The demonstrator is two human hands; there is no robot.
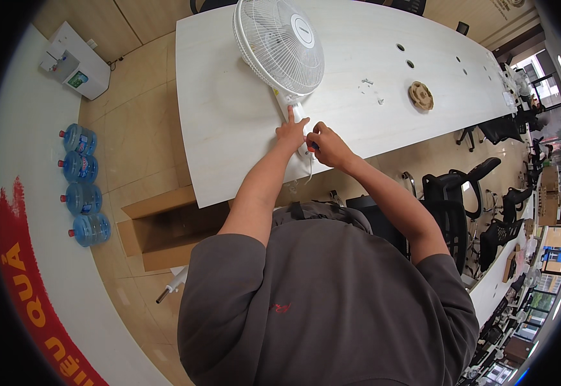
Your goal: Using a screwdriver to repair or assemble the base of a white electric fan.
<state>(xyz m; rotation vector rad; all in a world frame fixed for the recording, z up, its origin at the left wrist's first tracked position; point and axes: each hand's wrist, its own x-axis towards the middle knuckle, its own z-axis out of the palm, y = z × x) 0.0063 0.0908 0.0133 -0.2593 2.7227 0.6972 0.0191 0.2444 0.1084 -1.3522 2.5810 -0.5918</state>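
A white electric fan (280,48) lies on the white table, its round grille toward the far side and its slim white body (298,110) pointing back at me. My left hand (290,133) rests on that body with index finger and thumb stretched apart, pressing against it. Close beside it, my right hand (329,147) is closed around a small tool with an orange and blue handle (312,147), seemingly a screwdriver. Its tip is hidden at the fan body's near end. A white cord (310,172) hangs from there over the table edge.
On the table (222,141), small screws or fittings (368,82) lie right of the fan, near a brown molded round piece (420,96). An open cardboard box (171,229) stands on the floor at left. Black chairs (448,196) line the right; blue water bottles (91,229) stand by the wall.
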